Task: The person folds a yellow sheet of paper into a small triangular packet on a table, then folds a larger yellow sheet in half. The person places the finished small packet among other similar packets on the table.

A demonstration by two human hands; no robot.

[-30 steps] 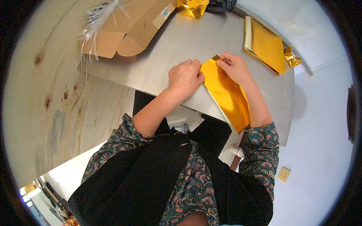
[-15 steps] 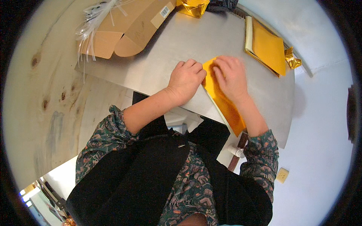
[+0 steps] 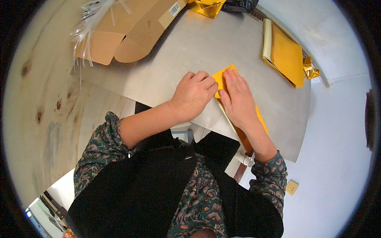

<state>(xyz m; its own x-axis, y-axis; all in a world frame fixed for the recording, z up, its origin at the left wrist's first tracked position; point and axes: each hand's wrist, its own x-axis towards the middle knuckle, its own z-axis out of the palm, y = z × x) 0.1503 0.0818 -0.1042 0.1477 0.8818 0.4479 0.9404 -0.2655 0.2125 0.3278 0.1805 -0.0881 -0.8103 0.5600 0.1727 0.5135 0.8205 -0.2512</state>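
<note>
A folded strip of shiny gold paper [image 3: 219,78] with a pale underside lies slantwise on the grey metal tabletop [image 3: 166,65], its lower end reaching past the near edge. My left hand [image 3: 194,95] is closed, its fingertips pinching the strip's left edge near the far end. Flat on top of the strip lies my right hand [image 3: 239,99], fingers stretched out and pointing away from me. That hand and forearm cover much of the strip's middle.
A stack of gold sheets [image 3: 283,55] lies at the back right, beside a folded gold foil piece [image 3: 310,68]. An open cardboard box [image 3: 139,33] with clear plastic strips [image 3: 85,37] stands at the back left. Another gold foil piece [image 3: 207,7] sits at the far edge.
My right hand has come down from a blurred, curled pose to lie flat along the strip. My left hand keeps its pinch. The whole view has shifted slightly.
</note>
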